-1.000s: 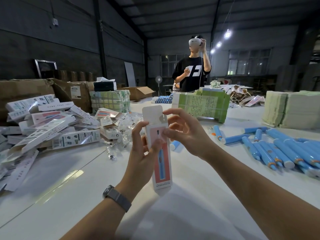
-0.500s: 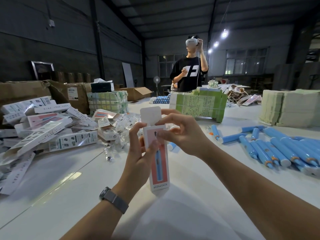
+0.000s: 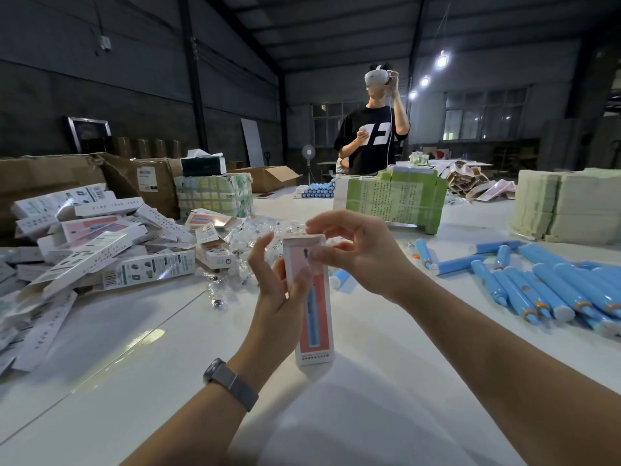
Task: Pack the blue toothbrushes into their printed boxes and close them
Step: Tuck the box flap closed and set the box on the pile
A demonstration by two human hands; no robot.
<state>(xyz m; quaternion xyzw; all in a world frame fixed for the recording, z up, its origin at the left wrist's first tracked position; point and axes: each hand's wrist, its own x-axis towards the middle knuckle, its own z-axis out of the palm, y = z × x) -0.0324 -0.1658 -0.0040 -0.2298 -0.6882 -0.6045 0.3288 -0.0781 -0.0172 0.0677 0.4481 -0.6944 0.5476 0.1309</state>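
Table point(image 3: 141, 375), white, carries blue toothbrushes point(image 3: 537, 287) at right. Printed box point(image 3: 311, 297) stands upright above it, between 2 hands: left hand point(image 3: 275, 297) grasps its side, right hand point(image 3: 356, 253) pinches its top.

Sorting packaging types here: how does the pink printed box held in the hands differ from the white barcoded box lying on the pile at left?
The pink printed box stands upright, gripped by the left hand and the right hand; the white barcoded box lies flat, untouched, on the pile. The held box's face is pink with a blue toothbrush picture; the lying box's shows small product images and a barcode. Both are slim, elongated cartons.
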